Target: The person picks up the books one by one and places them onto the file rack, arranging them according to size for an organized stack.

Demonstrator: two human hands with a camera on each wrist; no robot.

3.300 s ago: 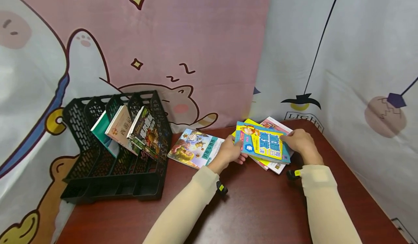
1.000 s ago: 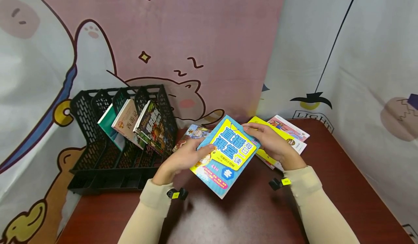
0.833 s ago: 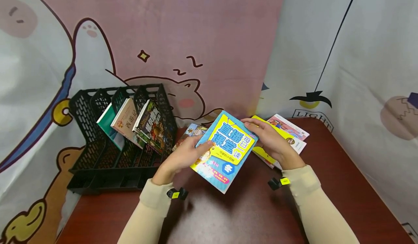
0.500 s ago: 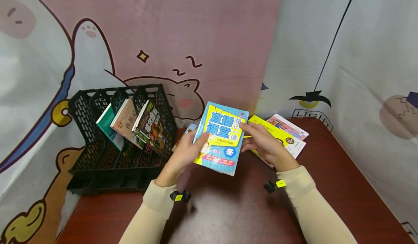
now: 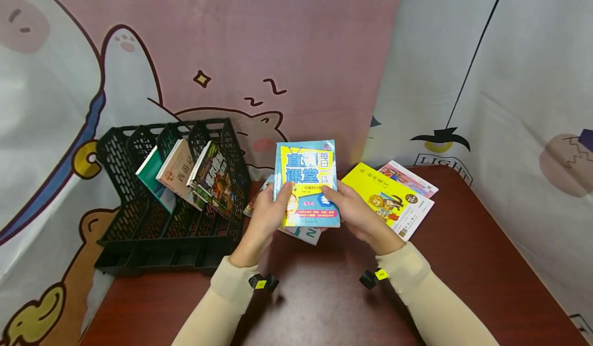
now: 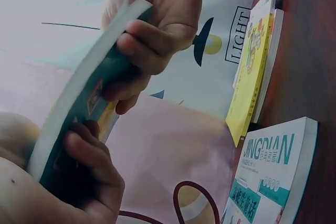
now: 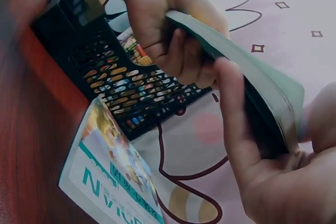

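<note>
A blue and yellow book (image 5: pixel 306 202) is held above the table, its cover turned to the head camera. My left hand (image 5: pixel 266 214) grips its left edge, thumb on the cover. My right hand (image 5: pixel 359 212) grips the right edge the same way. Both wrist views show fingers curled under the book's back, and its white page edge (image 6: pixel 86 74) appears in the left one. Below it lies a white and teal book (image 5: pixel 306 234), partly hidden by the held book and my left hand.
To the left stands a black divided file rack (image 5: pixel 157 256) with teal, beige and dark books leaning in its slots. A yellow book (image 5: pixel 377 191) and a pink and white book (image 5: pixel 410 177) overlap at the right on the brown table (image 5: pixel 324 294). Printed cloth hangs behind.
The book was lifted from the right-hand pile and carried left. It has since turned from slanted to upright, and my right hand has moved from its upper corner down to its right edge.
</note>
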